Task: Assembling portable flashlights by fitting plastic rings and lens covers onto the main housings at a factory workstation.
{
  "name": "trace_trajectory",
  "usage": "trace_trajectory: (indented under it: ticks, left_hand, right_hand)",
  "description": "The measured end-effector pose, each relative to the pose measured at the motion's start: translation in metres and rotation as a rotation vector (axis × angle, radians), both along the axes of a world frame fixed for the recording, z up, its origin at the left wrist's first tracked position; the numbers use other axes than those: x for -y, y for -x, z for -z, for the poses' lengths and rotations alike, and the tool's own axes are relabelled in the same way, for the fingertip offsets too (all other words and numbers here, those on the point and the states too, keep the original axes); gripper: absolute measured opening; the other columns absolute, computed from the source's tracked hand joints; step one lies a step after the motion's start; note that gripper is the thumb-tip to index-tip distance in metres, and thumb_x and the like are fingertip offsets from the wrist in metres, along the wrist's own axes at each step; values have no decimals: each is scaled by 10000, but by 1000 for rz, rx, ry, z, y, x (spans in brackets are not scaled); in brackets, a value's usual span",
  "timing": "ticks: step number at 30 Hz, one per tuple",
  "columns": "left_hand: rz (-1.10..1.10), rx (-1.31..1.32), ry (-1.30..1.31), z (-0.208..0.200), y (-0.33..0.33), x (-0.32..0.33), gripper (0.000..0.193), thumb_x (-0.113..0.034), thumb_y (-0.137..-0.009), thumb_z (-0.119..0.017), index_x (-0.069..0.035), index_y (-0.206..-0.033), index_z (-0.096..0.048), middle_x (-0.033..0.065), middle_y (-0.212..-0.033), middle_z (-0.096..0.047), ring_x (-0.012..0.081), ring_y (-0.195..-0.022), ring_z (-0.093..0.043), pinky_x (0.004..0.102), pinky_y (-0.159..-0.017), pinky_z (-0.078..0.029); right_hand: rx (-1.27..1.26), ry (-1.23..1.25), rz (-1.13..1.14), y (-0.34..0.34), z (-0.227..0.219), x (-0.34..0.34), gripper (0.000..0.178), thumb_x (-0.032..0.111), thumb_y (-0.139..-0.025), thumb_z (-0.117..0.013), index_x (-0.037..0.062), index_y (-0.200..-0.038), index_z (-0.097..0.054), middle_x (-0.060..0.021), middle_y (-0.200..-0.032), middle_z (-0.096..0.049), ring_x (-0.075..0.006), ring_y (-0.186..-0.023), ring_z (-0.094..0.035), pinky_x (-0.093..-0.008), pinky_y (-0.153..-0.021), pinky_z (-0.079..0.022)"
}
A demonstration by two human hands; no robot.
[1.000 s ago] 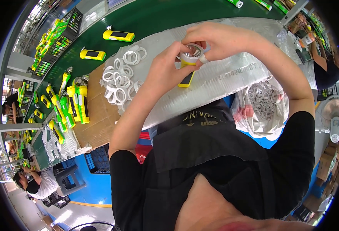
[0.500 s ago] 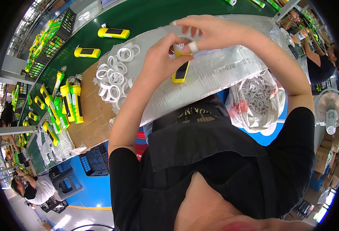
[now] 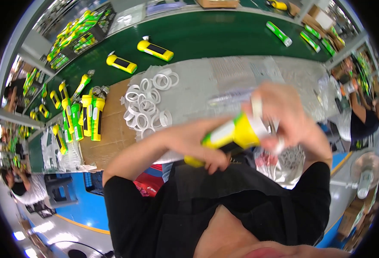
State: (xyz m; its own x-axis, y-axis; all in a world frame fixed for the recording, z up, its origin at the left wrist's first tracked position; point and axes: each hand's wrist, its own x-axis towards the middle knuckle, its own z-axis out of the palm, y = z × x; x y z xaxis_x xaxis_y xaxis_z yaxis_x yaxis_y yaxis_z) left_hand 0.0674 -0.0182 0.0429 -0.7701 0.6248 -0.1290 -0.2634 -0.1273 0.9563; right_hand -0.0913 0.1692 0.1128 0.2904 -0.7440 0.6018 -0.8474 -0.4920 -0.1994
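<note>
A yellow, green and white flashlight is held tilted in front of my apron, its wide head toward the right. My left hand is wrapped around its body. Curled over the lens end is my right hand, smeared by motion, with white wraps on its fingers. A pale rim shows at the head, but I cannot tell whether it is a separate ring. To the left of my hands, a heap of white rings lies on the plastic-covered work surface.
Several flashlights stand bunched on cardboard at the left. Two more lie on the green belt beyond. A bag of rings hangs below the table edge at right. Co-workers sit at both sides.
Both hands have come down and closer to my body, bringing the flashlight from above the table to in front of the apron. The flashlight now tilts with its head to the right. My view has shifted.
</note>
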Motion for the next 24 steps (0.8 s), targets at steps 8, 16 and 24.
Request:
trace_trajectory:
  ticks: [8, 16, 24]
  left_hand:
    - [-590, -393, 911, 56, 118, 79, 555, -468, -837, -691, -101, -1212, -509, 133, -819, -661, 293, -699, -661, 389, -601, -521]
    - [-793, -3, 1356, 66, 159, 194, 636, -618, -898, -527, -232, -1397, -447, 101, -823, -676, 207, -581, -645, 345, -529, -522]
    - [-915, -273, 1083, 86, 159, 179, 448, -506, -877, -630, -141, -1136, -603, 79, -842, -655, 202, -755, -640, 316, -708, -502]
  right_hand:
    - [588, 5, 683, 104, 154, 105, 348, 405, -988, -412, 139, -1092, -611, -166, -831, -661, -381, -769, -645, -406, -682, -502]
    - [439, -28, 1361, 289, 186, 107, 465, 492, -973, -440, 97, -1208, -502, -250, -953, -675, -437, -902, -647, -510, -769, -502]
    - [53, 9, 1246, 269, 185, 84, 361, 383, -904, -588, 102, -1120, -654, -152, -1028, -676, -346, -957, -651, -402, -806, -528]
